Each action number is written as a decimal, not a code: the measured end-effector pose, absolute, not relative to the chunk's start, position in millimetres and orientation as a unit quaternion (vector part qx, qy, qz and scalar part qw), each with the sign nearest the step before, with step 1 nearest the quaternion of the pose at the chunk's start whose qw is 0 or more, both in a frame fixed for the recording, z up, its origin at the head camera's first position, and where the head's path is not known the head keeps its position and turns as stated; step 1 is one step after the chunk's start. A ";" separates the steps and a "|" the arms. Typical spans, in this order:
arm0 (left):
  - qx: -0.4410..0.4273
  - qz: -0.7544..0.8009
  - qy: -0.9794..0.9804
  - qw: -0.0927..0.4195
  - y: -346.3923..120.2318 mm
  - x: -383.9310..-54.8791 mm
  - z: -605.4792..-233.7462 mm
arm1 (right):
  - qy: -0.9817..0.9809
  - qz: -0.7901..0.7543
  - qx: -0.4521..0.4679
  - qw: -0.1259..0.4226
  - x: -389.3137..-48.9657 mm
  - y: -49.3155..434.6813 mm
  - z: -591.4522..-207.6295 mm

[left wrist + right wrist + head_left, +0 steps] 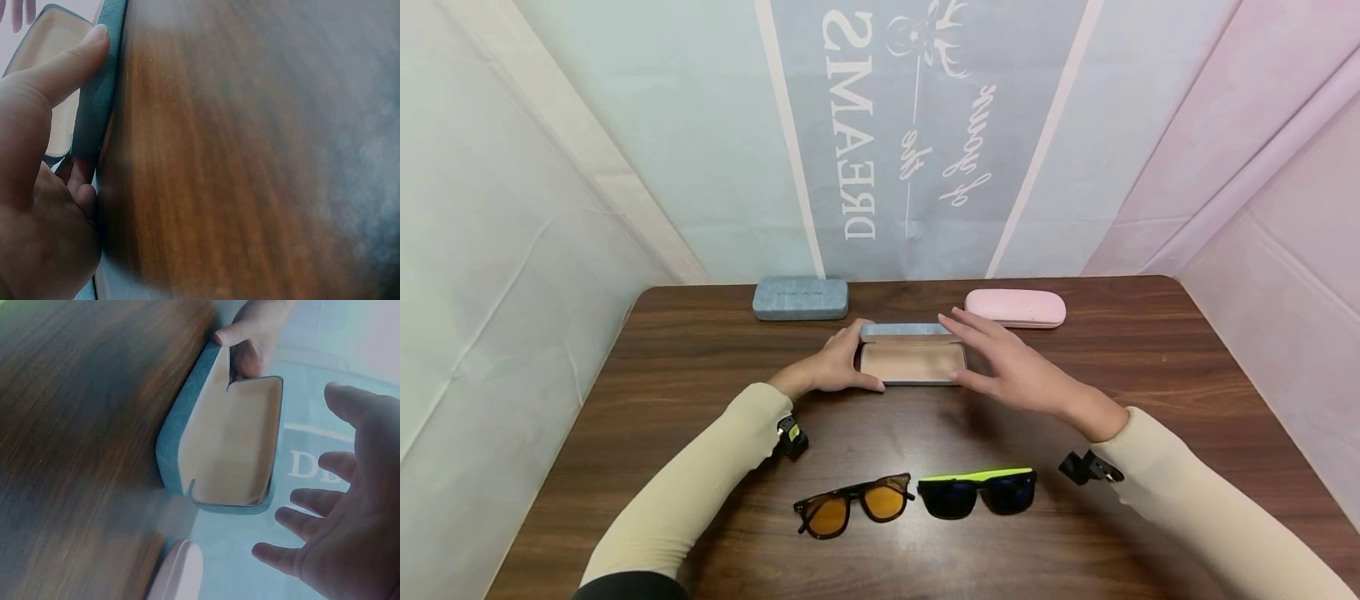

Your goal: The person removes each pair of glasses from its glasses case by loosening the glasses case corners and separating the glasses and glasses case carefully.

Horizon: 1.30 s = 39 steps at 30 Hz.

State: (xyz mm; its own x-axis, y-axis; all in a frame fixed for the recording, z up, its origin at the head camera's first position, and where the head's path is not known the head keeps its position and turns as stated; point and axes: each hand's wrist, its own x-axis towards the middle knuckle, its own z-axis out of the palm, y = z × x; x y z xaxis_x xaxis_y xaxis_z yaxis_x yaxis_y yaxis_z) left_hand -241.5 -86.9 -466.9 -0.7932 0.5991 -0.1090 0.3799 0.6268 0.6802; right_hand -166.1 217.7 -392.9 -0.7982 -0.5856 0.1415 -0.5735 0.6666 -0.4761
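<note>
An open blue eyeglass case (913,365) with a beige lining sits on the table, its lid raised at the back. My left hand (832,365) grips the case's left end, the thumb on the front wall and fingers behind, as the left wrist view shows with the thumb (81,56) across the rim. My right hand (1026,371) hovers at the case's right end with its fingers spread. In the right wrist view, these fingers (312,500) hold nothing and stand apart from the case (244,444).
Nearer on the wooden table (700,350) lie amber-lensed glasses (854,505) and dark sunglasses (977,493) with bright green temples. A closed blue case (801,300) stands back left, a closed pink case (1017,307) back right. A printed cloth (925,225) hangs behind the table.
</note>
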 end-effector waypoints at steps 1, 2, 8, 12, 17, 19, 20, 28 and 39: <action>0.277 0.332 0.887 0.164 -87.1 -241.4 -466.9 | 0.914 -0.260 -0.312 0.017 -167.9 217.7 -393.5; 0.278 0.332 0.887 0.162 -87.1 -241.5 -467.0 | 0.914 -0.264 -0.306 0.023 -169.6 217.8 -394.3; 0.276 0.331 0.888 0.161 -87.1 -241.5 -468.1 | 0.914 -0.287 -0.282 0.051 -178.1 217.6 -399.6; 0.275 0.332 0.887 0.163 -87.6 -241.6 -468.4 | 0.910 -0.320 -0.259 0.056 -184.9 217.7 -403.4; 0.273 0.332 0.887 0.166 -87.6 -241.4 -468.1 | 0.901 -0.373 -0.206 0.078 -191.9 217.3 -406.2; 0.275 0.331 0.887 0.165 -87.6 -241.4 -468.2 | 0.899 -0.383 -0.194 0.088 -193.5 216.2 -407.4; 0.276 0.332 0.887 0.165 -87.7 -241.3 -468.2 | 0.898 -0.387 -0.189 0.094 -194.1 215.4 -407.8; 0.271 0.331 0.889 0.166 -88.5 -241.7 -467.8 | 0.901 -0.385 -0.164 0.117 -198.7 209.0 -407.8; 0.272 0.335 0.887 0.164 -87.9 -242.4 -467.9 | 0.885 -0.422 -0.115 0.156 -211.6 206.8 -412.7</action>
